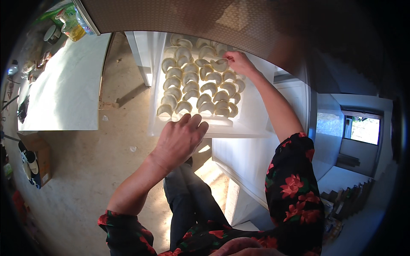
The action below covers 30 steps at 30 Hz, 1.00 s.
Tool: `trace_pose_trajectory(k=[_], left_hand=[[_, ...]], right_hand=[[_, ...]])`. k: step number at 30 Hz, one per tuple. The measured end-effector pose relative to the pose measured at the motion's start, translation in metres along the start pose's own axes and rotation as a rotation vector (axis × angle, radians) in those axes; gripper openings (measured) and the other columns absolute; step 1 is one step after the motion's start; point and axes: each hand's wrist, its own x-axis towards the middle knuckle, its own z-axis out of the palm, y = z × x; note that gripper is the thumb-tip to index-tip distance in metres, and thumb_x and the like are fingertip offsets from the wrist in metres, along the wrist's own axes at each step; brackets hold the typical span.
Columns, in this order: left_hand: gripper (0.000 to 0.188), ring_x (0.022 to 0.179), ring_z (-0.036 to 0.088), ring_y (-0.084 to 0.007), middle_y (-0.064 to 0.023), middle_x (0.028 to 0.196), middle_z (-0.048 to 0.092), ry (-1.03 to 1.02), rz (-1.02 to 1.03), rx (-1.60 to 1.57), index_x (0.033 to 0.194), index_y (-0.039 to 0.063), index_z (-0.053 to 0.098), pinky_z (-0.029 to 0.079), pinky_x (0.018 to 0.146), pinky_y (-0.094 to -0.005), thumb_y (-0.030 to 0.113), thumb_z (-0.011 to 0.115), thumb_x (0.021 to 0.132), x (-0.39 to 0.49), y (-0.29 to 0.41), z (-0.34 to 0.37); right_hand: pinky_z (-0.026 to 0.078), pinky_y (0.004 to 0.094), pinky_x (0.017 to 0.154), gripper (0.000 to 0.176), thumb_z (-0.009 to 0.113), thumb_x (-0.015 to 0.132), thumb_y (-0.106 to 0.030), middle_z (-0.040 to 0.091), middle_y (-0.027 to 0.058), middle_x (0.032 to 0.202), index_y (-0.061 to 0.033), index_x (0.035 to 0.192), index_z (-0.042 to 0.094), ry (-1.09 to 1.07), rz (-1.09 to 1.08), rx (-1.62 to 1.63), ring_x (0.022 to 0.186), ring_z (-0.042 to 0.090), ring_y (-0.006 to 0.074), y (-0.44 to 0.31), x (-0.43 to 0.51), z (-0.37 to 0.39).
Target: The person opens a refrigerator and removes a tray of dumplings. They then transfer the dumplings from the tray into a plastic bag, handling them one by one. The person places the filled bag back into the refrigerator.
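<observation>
Rows of crescent-shaped dumplings [191, 86] lie in a white tray or drawer [256, 128] before me. My right hand [237, 62] reaches over its far right part, fingertips pinched at the end of one dumpling [219, 65]. At the near edge is my left hand [184, 136], knuckles up and fingers bent down, just below the nearest row. Its fingertips are hidden under the hand, so what they touch does not show.
A brown textured panel [192, 16] overhangs the far side. On the left stands a white-topped table [67, 86] with an oil bottle [72, 28] and a lidded container [52, 34]. Shoes [30, 163] rest by a cardboard box [43, 160] on the floor. White cabinet panels are at right.
</observation>
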Motion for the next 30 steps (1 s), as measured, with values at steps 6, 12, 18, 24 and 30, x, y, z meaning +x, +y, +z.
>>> trace_pose_trajectory(k=[6,12,18,24,30], left_hand=[[0.027,0.092,0.061,-0.0176,-0.0017,0.094,0.053,-0.038,-0.012,0.013,0.095,0.011,0.058,0.052,0.062,-0.035,0.021,0.077,0.079,0.001,0.0,0.001],[0.027,0.091,0.06,-0.0181,-0.0023,0.093,0.053,-0.024,-0.006,0.006,0.093,0.01,0.057,0.052,0.062,-0.0347,0.021,0.077,0.079,0.0,-0.001,0.0],[0.021,0.09,0.061,-0.0179,-0.0027,0.093,0.053,-0.017,0.009,0.004,0.093,0.01,0.058,0.052,0.061,-0.0332,0.018,0.072,0.079,0.001,-0.001,-0.002],[0.012,0.088,0.061,-0.0175,-0.003,0.09,0.054,0.038,0.041,0.024,0.09,0.01,0.06,0.052,0.058,-0.0307,0.012,0.063,0.079,0.001,-0.001,-0.001],[0.011,0.088,0.061,-0.0172,-0.0029,0.09,0.054,0.033,0.032,0.03,0.09,0.01,0.059,0.052,0.057,-0.03,0.012,0.063,0.08,-0.001,-0.003,0.004]], right_hand=[[0.052,0.0364,0.08,0.029,0.049,0.085,0.0,0.072,0.0154,0.102,-0.0057,0.103,0.071,0.083,-0.021,0.203,0.087,0.067,0.0249,0.028,0.006,-0.008],[0.051,0.0445,0.089,0.03,0.055,0.083,-0.003,0.07,0.0162,0.108,-0.0091,0.109,0.068,0.202,-0.189,-0.543,0.098,0.066,0.0312,0.034,0.004,-0.02],[0.049,0.0478,0.091,0.037,0.062,0.079,-0.003,0.067,0.0159,0.113,-0.0117,0.115,0.063,0.136,-0.251,-0.74,0.107,0.063,0.0338,0.028,0.007,-0.014],[0.051,0.046,0.088,0.035,0.068,0.075,-0.006,0.066,0.014,0.106,-0.0104,0.11,0.064,0.273,-0.319,-0.911,0.104,0.064,0.0328,0.015,0.003,-0.009],[0.051,0.0447,0.087,0.024,0.069,0.075,-0.014,0.066,0.014,0.111,-0.0043,0.098,0.068,0.108,-0.178,-0.35,0.1,0.065,0.0321,0.003,-0.004,-0.037]])
